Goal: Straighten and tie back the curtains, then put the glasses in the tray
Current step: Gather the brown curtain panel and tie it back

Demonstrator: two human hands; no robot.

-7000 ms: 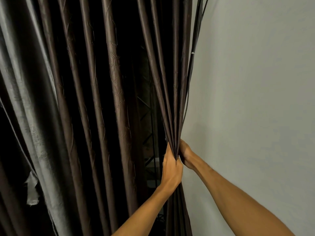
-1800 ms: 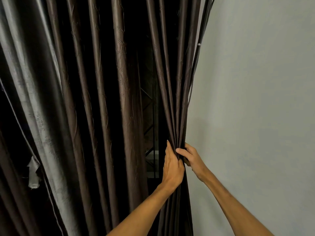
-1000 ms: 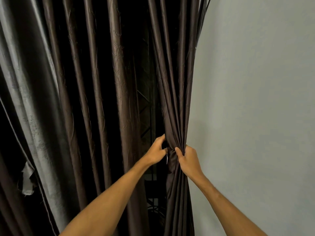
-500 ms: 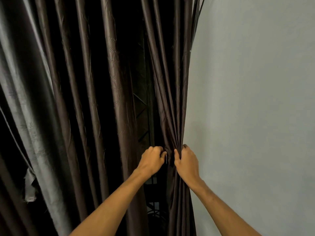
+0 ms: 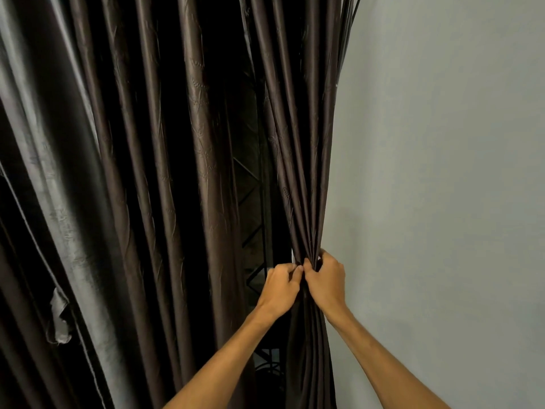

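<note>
Both hands meet at the narrow waist of the dark brown curtain (image 5: 306, 178), at about five o'clock from the middle of the view, hard up against the pale wall (image 5: 442, 172). The left hand (image 5: 280, 287) is clenched on the bunch from the nine o'clock side, its fingertips (image 5: 298, 269) pinching in at the front. The right hand (image 5: 326, 280) is closed on the same gathered folds from the three o'clock side, knuckles toward the camera. The two hands touch or very nearly touch. A small pale sliver shows just above the left hand; whether it is a tie-back, a hook or something behind the cloth cannot be told.

The rest of the curtain's pleats (image 5: 153, 172) hang loose from twelve o'clock down across the left half of the view, ungathered. No glasses and no tray are in sight, so that part of the task looks wholly undone.

The likely trouble is the bunch slipping. The fabric looks smooth and slick, and if either hand lets go to reach for a tie, the folds may fan out again. Only a few pleats are caught, so a tie fastened now would probably leave most of the curtain hanging free. Pulling hard downward could also strain the fittings above, which are out of view.
</note>
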